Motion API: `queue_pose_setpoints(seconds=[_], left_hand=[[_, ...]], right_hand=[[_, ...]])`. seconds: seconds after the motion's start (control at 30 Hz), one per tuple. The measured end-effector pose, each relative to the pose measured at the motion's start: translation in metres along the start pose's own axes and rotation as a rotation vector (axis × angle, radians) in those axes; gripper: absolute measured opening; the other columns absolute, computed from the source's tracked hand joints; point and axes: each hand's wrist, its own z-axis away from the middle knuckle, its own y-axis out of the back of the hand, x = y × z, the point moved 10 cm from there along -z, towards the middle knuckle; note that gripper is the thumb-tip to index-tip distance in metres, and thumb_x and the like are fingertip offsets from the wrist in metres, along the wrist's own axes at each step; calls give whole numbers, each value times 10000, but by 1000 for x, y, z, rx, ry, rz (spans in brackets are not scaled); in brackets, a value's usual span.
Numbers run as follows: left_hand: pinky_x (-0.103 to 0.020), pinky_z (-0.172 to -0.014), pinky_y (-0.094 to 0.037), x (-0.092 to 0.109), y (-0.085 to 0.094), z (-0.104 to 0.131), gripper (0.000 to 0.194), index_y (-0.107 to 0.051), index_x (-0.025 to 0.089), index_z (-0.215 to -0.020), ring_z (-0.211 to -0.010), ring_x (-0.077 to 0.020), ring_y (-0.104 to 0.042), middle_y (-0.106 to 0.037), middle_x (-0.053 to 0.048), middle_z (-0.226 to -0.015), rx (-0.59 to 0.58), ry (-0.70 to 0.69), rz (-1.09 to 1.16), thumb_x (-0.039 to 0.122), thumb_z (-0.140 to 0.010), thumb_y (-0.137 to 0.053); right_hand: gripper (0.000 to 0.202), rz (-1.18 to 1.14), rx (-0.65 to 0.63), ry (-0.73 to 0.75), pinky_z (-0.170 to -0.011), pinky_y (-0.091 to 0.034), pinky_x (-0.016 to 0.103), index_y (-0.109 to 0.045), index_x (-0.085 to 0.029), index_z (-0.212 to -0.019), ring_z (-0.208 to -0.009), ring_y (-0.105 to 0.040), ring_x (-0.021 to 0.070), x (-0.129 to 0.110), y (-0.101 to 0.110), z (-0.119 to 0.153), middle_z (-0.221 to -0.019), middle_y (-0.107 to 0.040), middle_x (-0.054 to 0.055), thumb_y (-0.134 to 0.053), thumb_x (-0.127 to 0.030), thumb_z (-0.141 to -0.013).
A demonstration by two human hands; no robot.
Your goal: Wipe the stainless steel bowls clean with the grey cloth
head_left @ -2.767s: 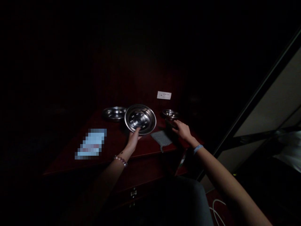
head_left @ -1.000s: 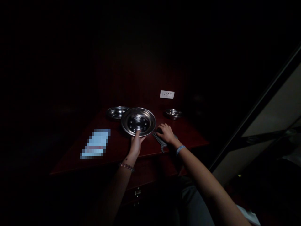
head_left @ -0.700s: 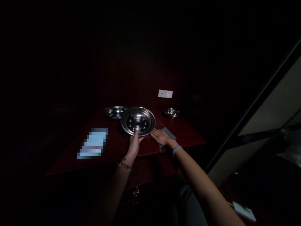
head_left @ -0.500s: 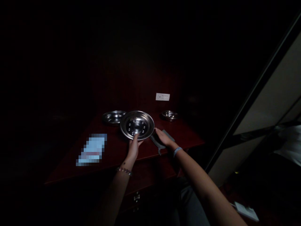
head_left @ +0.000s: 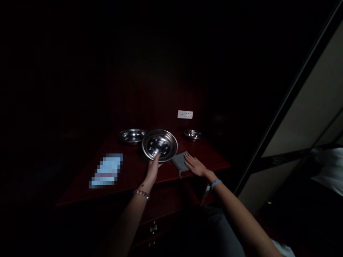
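Note:
My left hand [head_left: 153,170] grips a shiny metal bowl [head_left: 146,145] by its near side, thumb over the rim, and the bowl is tilted toward me above the desk. Fingers stretched out, my right hand [head_left: 196,166] lies flat on the right edge of a grey cloth [head_left: 180,162]. The cloth rests on the desk just right of the held bowl, a small loop hanging from its near corner. Behind and to the left sits a wide metal dish [head_left: 128,137]. A smaller metal bowl [head_left: 192,135] stands at the back right.
The dark red desk [head_left: 128,175] has drawers with metal latches [head_left: 153,227] under its front edge. A blurred-out light blue item [head_left: 108,169] lies on its left side. A white power socket [head_left: 185,114] is on the back wall. At the right stands a dark-framed panel [head_left: 302,132].
My right hand has left the bowl's right side and moved right and toward me, coming down on the cloth. The cloth now shows more fully. The left hand still holds the bowl.

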Motion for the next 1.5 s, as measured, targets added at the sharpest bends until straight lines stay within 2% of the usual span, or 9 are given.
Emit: queue_pose_setpoints(seconds=[0.17,0.3,0.43,0.53,0.73,0.83,0.93,1.13,1.5], left_hand=[[-483,-946,-552,0,0,1,401,-596,232,-1259,-1240,-262,-603,-627,-119,-1347,18,20,-13,291,-867,-657],[-458,-938,-558,2,-1,4,377,-617,233,-1214,-1215,-261,-620,-655,-113,-1305,20,17,-27,293,-848,-687],[-444,-931,-561,3,-2,7,356,-629,223,-1188,-1190,-256,-636,-683,-110,-1257,25,38,-50,282,-842,-691],[-453,-931,-561,4,-4,8,334,-642,218,-1166,-1183,-263,-641,-700,-113,-1222,25,47,-62,271,-840,-690],[-467,-919,-564,7,-7,11,366,-636,218,-1187,-1204,-284,-628,-698,-126,-1221,16,37,-69,302,-837,-698],[-449,-905,-575,8,-8,14,378,-627,214,-1210,-1217,-285,-617,-671,-126,-1276,22,44,-72,292,-845,-686],[-451,-871,-587,8,-9,14,382,-622,216,-1225,-1193,-290,-630,-665,-128,-1282,21,54,-77,344,-867,-660],[-458,-1002,-509,2,2,7,380,-699,167,-1053,-1167,-292,-642,-721,-146,-1149,80,28,-199,491,-881,-602],[-437,-1126,-377,5,-5,3,537,-672,135,-1182,-1301,-288,-553,-678,-154,-1277,19,-37,-321,565,-909,-503]], right_hand=[[539,-224,152,-90,-1192,-291,444,-423,-203,-1492,-1458,-365,216,12,24,-5,-1572,-388,118,-356,-443,-1014],[526,-241,398,-439,-1040,-463,441,-523,-150,-1383,-1265,-586,280,45,58,2,-1367,-602,191,-432,-466,-973],[554,-181,252,-680,-936,-501,497,-640,-141,-1174,-1122,-653,370,57,48,5,-1192,-682,220,-691,-544,-798],[390,-433,202,-700,-783,-550,421,-677,-158,-947,-909,-710,318,60,33,5,-957,-740,161,-784,-450,-712],[291,-901,432,-494,-653,-536,324,-670,-162,-832,-714,-677,228,68,68,12,-767,-719,81,-714,-431,-731],[392,-759,663,-366,-800,-541,357,-689,-149,-1024,-897,-679,257,53,112,22,-979,-736,105,-626,-463,-799],[462,-425,747,-200,-946,-495,411,-664,-180,-1215,-1090,-614,290,0,131,24,-1177,-685,118,-515,-484,-900],[405,172,329,202,-995,-449,454,-666,-255,-1287,-1114,-550,299,-115,52,4,-1163,-637,126,-508,-428,-957],[947,232,100,520,-1192,-233,505,-304,-202,-1555,-1433,-374,316,-119,30,15,-1559,-405,153,-634,-684,-810]])
